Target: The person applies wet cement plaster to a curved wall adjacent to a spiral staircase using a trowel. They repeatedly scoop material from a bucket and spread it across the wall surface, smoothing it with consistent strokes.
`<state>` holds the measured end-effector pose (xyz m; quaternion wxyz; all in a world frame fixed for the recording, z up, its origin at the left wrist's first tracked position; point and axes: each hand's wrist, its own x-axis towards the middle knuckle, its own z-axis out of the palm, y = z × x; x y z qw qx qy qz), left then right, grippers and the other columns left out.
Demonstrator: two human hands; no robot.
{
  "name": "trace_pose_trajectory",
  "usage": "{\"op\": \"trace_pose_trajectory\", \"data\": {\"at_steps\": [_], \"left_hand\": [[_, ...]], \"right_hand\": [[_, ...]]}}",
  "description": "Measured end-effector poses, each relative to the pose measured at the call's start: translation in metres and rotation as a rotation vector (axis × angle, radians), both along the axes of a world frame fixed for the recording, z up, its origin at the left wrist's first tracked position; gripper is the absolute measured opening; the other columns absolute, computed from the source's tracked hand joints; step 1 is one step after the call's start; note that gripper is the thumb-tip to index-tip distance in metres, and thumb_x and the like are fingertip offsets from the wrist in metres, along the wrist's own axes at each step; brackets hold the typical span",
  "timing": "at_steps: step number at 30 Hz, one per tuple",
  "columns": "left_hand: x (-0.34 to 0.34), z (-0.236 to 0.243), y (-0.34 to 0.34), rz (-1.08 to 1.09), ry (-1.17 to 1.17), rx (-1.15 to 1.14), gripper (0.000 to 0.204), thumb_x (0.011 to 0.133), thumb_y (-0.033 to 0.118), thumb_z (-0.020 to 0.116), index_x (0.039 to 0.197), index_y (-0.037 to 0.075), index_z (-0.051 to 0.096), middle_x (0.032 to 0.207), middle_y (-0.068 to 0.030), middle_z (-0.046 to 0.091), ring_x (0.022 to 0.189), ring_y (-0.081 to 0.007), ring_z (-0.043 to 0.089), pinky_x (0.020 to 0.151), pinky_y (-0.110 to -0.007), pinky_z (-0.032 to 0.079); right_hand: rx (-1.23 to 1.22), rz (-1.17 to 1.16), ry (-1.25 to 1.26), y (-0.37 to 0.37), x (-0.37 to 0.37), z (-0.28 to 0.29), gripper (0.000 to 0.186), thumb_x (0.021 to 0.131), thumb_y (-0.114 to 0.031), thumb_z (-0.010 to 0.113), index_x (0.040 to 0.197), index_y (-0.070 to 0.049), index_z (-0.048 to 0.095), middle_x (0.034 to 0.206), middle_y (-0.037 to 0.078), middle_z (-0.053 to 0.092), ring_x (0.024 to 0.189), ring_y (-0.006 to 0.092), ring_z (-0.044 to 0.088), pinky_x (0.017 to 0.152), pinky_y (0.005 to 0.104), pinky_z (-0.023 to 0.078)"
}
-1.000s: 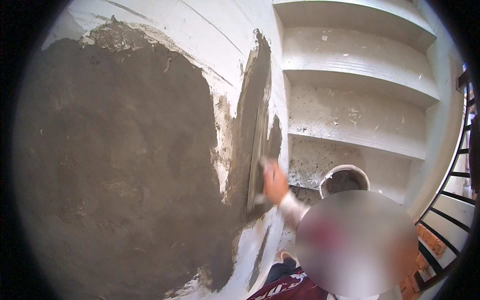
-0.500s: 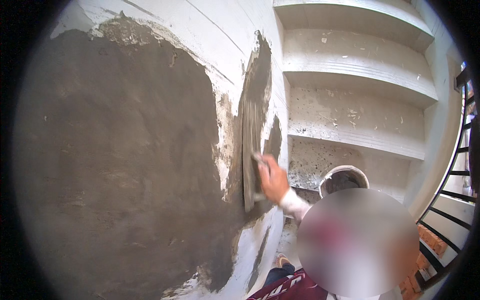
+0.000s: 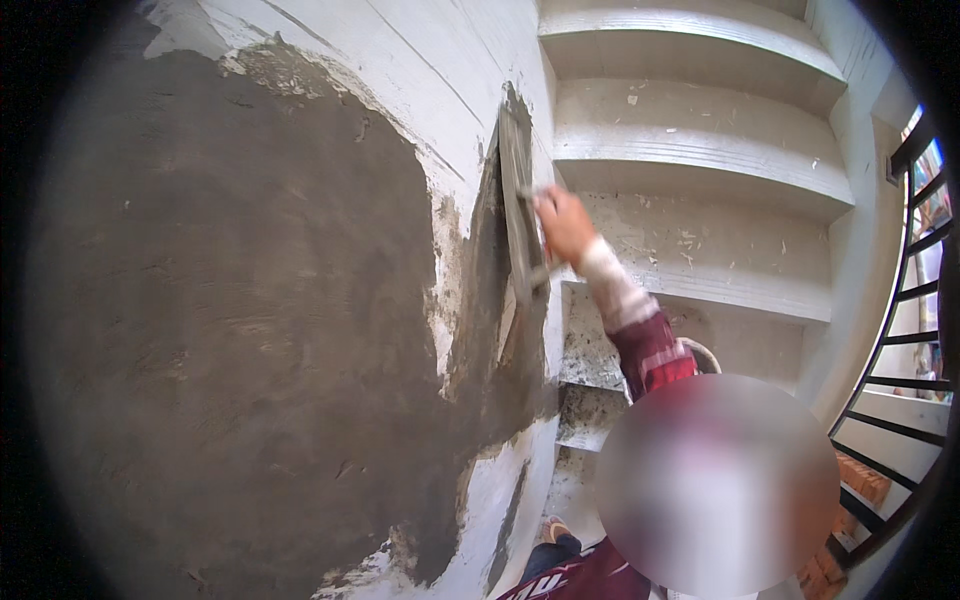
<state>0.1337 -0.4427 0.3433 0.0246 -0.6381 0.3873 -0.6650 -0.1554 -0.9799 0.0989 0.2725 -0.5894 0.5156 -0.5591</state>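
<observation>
My right hand [image 3: 567,226] is closed round the handle of a long, narrow plastering trowel [image 3: 518,205]. The trowel lies along the white wall [image 3: 440,75], its blade nearly upright in the picture and over a strip of wet grey plaster. Smears of plaster mark the wall around the blade. To the left, a broad grey plaster coat [image 3: 250,330] spreads over most of the wall, with ragged edges. My right sleeve is maroon with a pale cuff. Of my left hand nothing shows; a blurred round patch hides the lower right.
Pale concrete stairs [image 3: 690,115] rise beside the wall, spotted with plaster bits. Behind my forearm, a bucket's rim [image 3: 706,354] partly shows. A black metal railing [image 3: 905,380] runs along the right, with orange bricks [image 3: 862,478] beyond. A sandalled foot [image 3: 556,527] is low down.
My right hand and the trowel have moved up along the wall, onto the upper part of the narrow plaster strip. My forearm now covers most of the bucket.
</observation>
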Motion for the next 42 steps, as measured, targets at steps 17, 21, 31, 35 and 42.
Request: {"op": "trace_pose_trajectory", "data": {"at_steps": [17, 21, 31, 35, 42], "left_hand": [[0.003, -0.004, 0.006, -0.043, -0.004, -0.007, 0.074, 0.090, 0.051, 0.039, 0.138, -0.004, 0.033, 0.141, -0.0345, 0.025, 0.132, -0.0501, 0.023, 0.103, -0.064, 0.015], [0.003, 0.000, 0.006, -0.033, -0.010, -0.018, 0.074, 0.090, 0.052, 0.039, 0.138, -0.004, 0.033, 0.141, -0.0344, 0.024, 0.132, -0.0500, 0.023, 0.103, -0.064, 0.014], [0.000, 0.002, 0.005, -0.017, -0.012, 0.002, 0.074, 0.090, 0.052, 0.039, 0.138, -0.004, 0.033, 0.142, -0.0343, 0.024, 0.132, -0.0500, 0.022, 0.103, -0.064, 0.014], [-0.001, 0.001, -0.004, -0.043, -0.019, -0.003, 0.075, 0.090, 0.052, 0.039, 0.138, -0.004, 0.032, 0.142, -0.0343, 0.024, 0.132, -0.0500, 0.022, 0.103, -0.065, 0.014], [-0.003, 0.004, -0.001, -0.012, -0.014, 0.017, 0.075, 0.090, 0.053, 0.039, 0.138, -0.004, 0.032, 0.142, -0.0342, 0.023, 0.132, -0.0499, 0.021, 0.103, -0.065, 0.014]], "right_hand": [[0.340, 0.246, -0.385, -0.036, -0.041, 0.068, 0.032, 0.091, -0.024, 0.050, 0.110, 0.000, 0.058, 0.062, 0.006, 0.053, 0.042, 0.0133, 0.048, 0.041, 0.0285, 0.042], [0.385, 0.251, -0.280, -0.015, -0.034, 0.054, 0.035, 0.088, -0.026, 0.051, 0.110, 0.000, 0.059, 0.078, 0.014, 0.061, 0.069, 0.0228, 0.062, 0.057, 0.0326, 0.049], [0.345, 0.210, -0.330, 0.004, -0.008, -0.032, 0.034, 0.093, -0.029, 0.049, 0.112, -0.001, 0.057, 0.062, 0.006, 0.054, 0.046, 0.0133, 0.050, 0.044, 0.0303, 0.043], [0.350, 0.178, -0.354, -0.015, -0.029, -0.045, 0.034, 0.092, -0.027, 0.049, 0.113, -0.001, 0.056, 0.061, 0.004, 0.051, 0.045, 0.0126, 0.049, 0.040, 0.0293, 0.042], [0.412, 0.200, -0.332, -0.030, -0.022, -0.048, 0.036, 0.088, -0.025, 0.052, 0.111, 0.001, 0.059, 0.079, 0.016, 0.064, 0.060, 0.0230, 0.061, 0.062, 0.0343, 0.050]]}}
